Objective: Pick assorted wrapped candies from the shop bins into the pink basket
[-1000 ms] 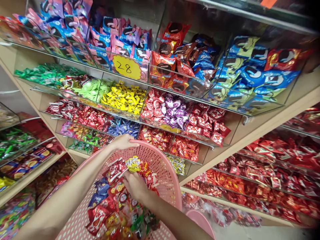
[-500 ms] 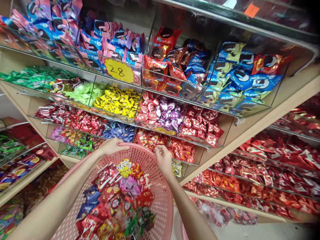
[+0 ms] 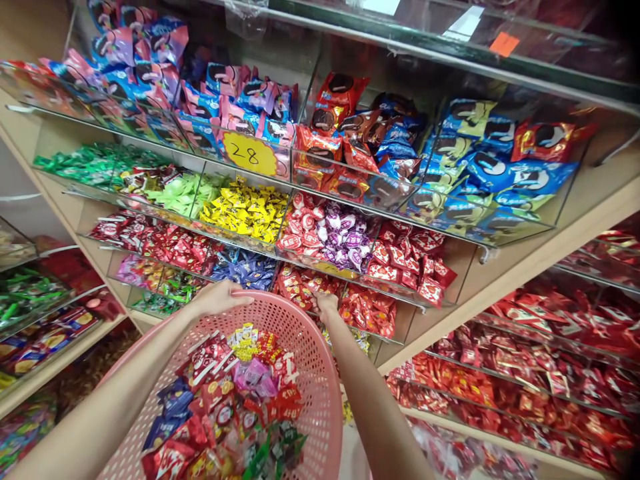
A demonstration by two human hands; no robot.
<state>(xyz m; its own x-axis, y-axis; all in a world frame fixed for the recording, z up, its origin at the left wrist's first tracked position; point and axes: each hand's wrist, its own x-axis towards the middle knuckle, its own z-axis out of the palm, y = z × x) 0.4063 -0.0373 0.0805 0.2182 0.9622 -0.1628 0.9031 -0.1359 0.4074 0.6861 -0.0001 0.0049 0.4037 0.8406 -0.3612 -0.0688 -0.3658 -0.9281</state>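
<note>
A pink plastic basket (image 3: 315, 367) with a perforated wall is in front of me, tilted toward me. Mixed wrapped candies (image 3: 225, 407) in red, blue, purple, yellow and green lie inside it. My left hand (image 3: 220, 299) is closed over the basket's far rim. Just beyond that rim, my right hand (image 3: 326, 305) is at a low shelf compartment of red-wrapped candies (image 3: 295, 283). Its fingers are curled against the wrappers, and whatever they hold is too hidden to make out. Blue-wrapped candies (image 3: 245, 268) fill the neighbouring compartment on the left.
Clear-fronted shelves rise ahead, holding yellow candies (image 3: 245, 210), purple-and-white candies (image 3: 347, 233) and green candies (image 3: 95, 163). A yellow price tag (image 3: 250, 153) marked 28 hangs above. More shelves of red candies (image 3: 540, 373) stand on the right, beyond a wooden side panel (image 3: 500, 280).
My right hand has moved off the basket's rim and forward to the red candies. The left hand still grips the basket. The view has shifted slightly, so the shelves appear lower and further right.
</note>
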